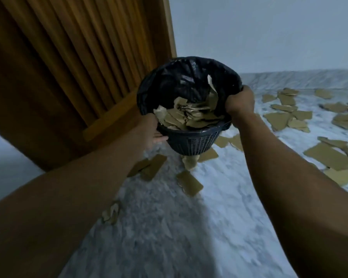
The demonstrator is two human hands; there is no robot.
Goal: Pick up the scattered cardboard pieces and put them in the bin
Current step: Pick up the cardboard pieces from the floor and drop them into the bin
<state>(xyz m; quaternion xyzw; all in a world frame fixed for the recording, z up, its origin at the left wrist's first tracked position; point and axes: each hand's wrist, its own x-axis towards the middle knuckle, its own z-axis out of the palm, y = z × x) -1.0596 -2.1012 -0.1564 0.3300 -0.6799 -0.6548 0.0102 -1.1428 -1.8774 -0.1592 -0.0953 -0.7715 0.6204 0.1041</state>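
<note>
A dark mesh bin [193, 140] lined with a black bag is held up off the floor and tilted toward me. Several brown cardboard pieces [186, 117] lie inside it. My left hand [153, 131] grips the bin's near left rim and side. My right hand [239, 102] is closed on the right rim over the bag. More cardboard pieces [189, 182] lie scattered on the marble floor below the bin, and several more cardboard pieces [283, 117] are spread out to the right.
A brown wooden door [68, 63] stands at the left, close behind the bin. A pale wall [269, 33] with a marble skirting runs along the back. The marble floor [169, 237] spreads out in front of me.
</note>
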